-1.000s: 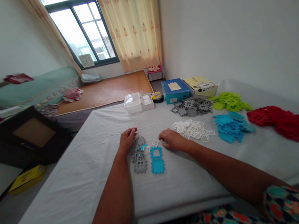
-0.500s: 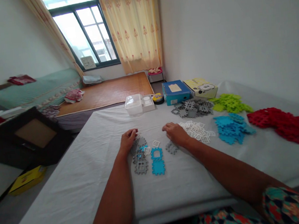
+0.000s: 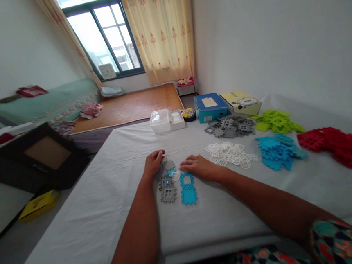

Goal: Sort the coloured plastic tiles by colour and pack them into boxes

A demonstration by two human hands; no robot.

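Note:
My left hand is closed, its fingertips on a small white window-lattice piece beside a grey notched tile. Below it lie linked grey square tiles with a bit of blue among them, and a white lattice piece at their right edge. My right hand reaches palm down over the cloth, fingers stretched leftward just above two joined blue tiles, one with a square opening. What lies under these fingers is hidden.
Piles of white lattice pieces, grey tiles, blue tiles, lime tiles and red tiles spread to the right. Behind stand a clear plastic box, a round tin, a blue box and a yellow box.
My right hand has moved left and nearer, from beside the white pile to above the blue tiles. It now covers the spot of a loose white piece. My left hand stays nearly still.

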